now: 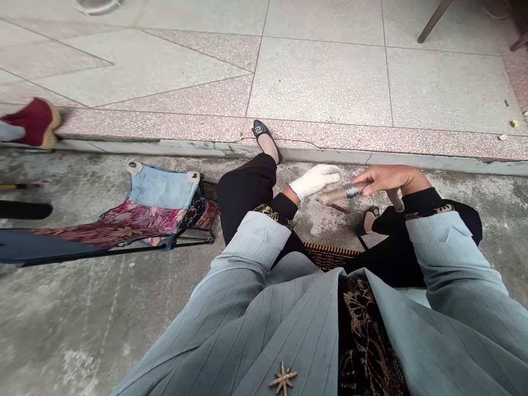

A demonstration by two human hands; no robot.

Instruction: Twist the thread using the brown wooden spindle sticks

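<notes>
My left hand (315, 181), in a white knitted glove, has its fingers curled together. A pale grey rounded edge (340, 176) shows at its fingertips; I cannot make out what it is. My bare right hand (385, 179) is closed round a worn tool with a light brown handle (335, 195) and a coil of silvery wire (352, 190) wound about it. The handle's end points left, below the gloved fingers and apart from them. A smooth brownish curved piece (396, 200) hangs under the right hand; whether it belongs to the tool I cannot tell.
A folding chair (160, 192) with denim and red floral cloth stands at left on the concrete. Beyond my feet runs a raised tiled step (313, 135). Another person's red shoe (35, 122) is at far left. Woven seat edging (330, 256) shows beneath me.
</notes>
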